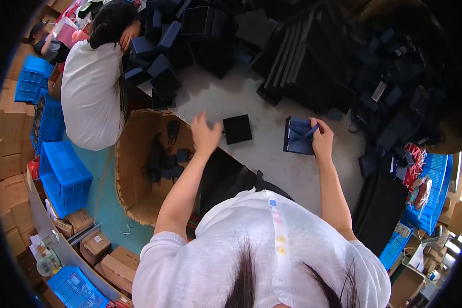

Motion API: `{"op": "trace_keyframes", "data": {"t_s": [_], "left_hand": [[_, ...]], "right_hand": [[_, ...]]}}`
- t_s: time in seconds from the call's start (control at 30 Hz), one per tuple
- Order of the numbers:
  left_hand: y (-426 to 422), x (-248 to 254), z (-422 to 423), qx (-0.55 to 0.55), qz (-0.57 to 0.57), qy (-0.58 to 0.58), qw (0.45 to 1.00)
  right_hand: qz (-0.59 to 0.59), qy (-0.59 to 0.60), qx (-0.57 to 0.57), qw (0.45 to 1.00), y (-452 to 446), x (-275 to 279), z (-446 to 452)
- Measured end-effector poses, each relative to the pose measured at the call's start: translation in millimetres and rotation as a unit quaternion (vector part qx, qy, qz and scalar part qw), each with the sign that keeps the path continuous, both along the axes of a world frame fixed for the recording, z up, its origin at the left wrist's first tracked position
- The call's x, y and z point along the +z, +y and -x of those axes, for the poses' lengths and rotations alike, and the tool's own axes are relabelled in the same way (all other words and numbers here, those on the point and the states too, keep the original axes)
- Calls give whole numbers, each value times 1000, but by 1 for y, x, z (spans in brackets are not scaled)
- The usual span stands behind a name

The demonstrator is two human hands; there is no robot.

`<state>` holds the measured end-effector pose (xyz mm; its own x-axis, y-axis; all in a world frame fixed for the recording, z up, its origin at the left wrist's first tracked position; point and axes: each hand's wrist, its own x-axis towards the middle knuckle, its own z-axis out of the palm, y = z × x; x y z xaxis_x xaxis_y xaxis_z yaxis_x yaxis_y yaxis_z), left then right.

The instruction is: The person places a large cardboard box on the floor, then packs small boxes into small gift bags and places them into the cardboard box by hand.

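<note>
My right hand (pixel 322 139) is closed on a small navy gift box (pixel 299 145) with a blue ribbon, gripping it at its right side above the grey table (pixel 272 164). The ribbon runs across the box toward my fingers. My left hand (pixel 205 136) has its fingers apart and holds nothing. It hovers near the table's left edge, just left of a flat black square piece (pixel 237 129) that lies on the tabletop. Between the two hands, bare table surface shows.
A large open carton (pixel 133 169) with several dark blue items stands left of the table. Navy boxes (pixel 164 79) pile up at the back; a stack of black panels (pixel 297 61) leans behind my right hand. A co-worker (pixel 92 92) sits at the left, near blue crates (pixel 64 177).
</note>
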<state>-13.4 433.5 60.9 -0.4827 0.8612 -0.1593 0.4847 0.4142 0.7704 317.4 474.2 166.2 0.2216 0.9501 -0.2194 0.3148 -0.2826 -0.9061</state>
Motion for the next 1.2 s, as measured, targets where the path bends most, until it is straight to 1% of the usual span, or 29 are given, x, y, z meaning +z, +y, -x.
{"op": "trace_keyframes", "data": {"t_s": [0.03, 0.07, 0.1, 0.13, 0.17, 0.2, 0.23, 0.27, 0.3, 0.33, 0.4, 0.43, 0.47, 0.5, 0.53, 0.57, 0.6, 0.63, 0.67, 0.73, 0.77, 0.8, 0.87, 0.9, 0.97, 1.03, 1.07, 1.13, 1.2], "left_hand": [[-6, 19, -20, -117, -81, 111, 984], [-10, 29, -31, -232, -160, 218, 934], [-9, 30, -34, -310, -92, 240, 916], [-3, 22, -31, -314, -96, 237, 914], [7, 7, -23, -350, -74, 197, 913], [14, 14, -25, -386, -51, 156, 908], [16, 21, -29, -348, -37, 115, 930], [18, 29, -34, -354, -43, 116, 927], [16, 53, -42, -340, -76, 59, 935], [13, 75, -51, -325, -104, 1, 940], [10, 107, -66, -349, -115, -30, 930], [11, 115, -71, -396, -115, -87, 907], [12, 121, -73, -440, -115, -143, 879], [12, 124, -72, -502, -102, -145, 846], [10, 131, -74, -557, -93, -146, 812], [7, 136, -76, -584, -65, -161, 793], [3, 140, -77, -610, -35, -177, 772], [0, 146, -76, -623, -13, -180, 761], [0, 149, -75, -623, -12, -181, 761], [0, 155, -72, -612, -7, -176, 771], [0, 159, -72, -587, -18, -171, 791], [0, 163, -73, -586, -19, -172, 792], [-2, 169, -76, -475, -51, -159, 864], [-3, 169, -81, -454, -91, -114, 879], [0, 163, -92, -445, -94, -94, 886], [5, 151, -96, -439, -112, -65, 889], [5, 146, -97, -439, -113, -65, 889], [2, 141, -99, -445, -51, -27, 893], [2, 139, -99, -459, -41, -3, 887]], "right_hand": [[-21, -48, -14, 999, 1, 0, -1], [-21, -47, -16, 999, 2, -1, -1], [-43, -98, -11, 994, 1, -1, 0], [-65, -151, -8, 986, -1, 1, 0], [-70, -155, -23, 985, -2, 6, 4], [-71, -160, -31, 984, -5, 7, 1], [-89, -181, -25, 979, -5, 6, -1], [-109, -200, -19, 974, -3, 5, -4], [-219, -304, 7, 927, -5, 4, -7], [-214, -305, 0, 928, -7, 4, -9], [-196, -321, 32, 926, -10, 8, -10], [-179, -363, 39, 914, -14, 13, -5], [-178, -362, 39, 914, -13, 11, -8], [-106, -267, 30, 957, -8, 8, -13], [-35, -169, 22, 985, -3, 7, -17], [-36, -169, 24, 985, 0, 8, -20], [-23, -129, 30, 991, 0, 11, -23], [-9, -88, 36, 995, 0, 13, -23], [-8, -88, 37, 995, 1, 15, -23], [4, 79, 11, 997, 1, 17, -24], [5, 78, 12, 997, 1, 20, -25], [10, 69, 9, 998, 1, 22, -25], [15, 61, 7, 998, 1, 24, -25], [18, 70, 10, 997, 0, 24, -23], [23, 79, 15, 996, -2, 26, -16], [68, 149, -10, 986, -3, 31, -8], [67, 149, -10, 986, -3, 30, -6], [45, 153, -14, 987, -5, 26, -4], [60, 162, -23, 985, -7, 21, -2]]}}
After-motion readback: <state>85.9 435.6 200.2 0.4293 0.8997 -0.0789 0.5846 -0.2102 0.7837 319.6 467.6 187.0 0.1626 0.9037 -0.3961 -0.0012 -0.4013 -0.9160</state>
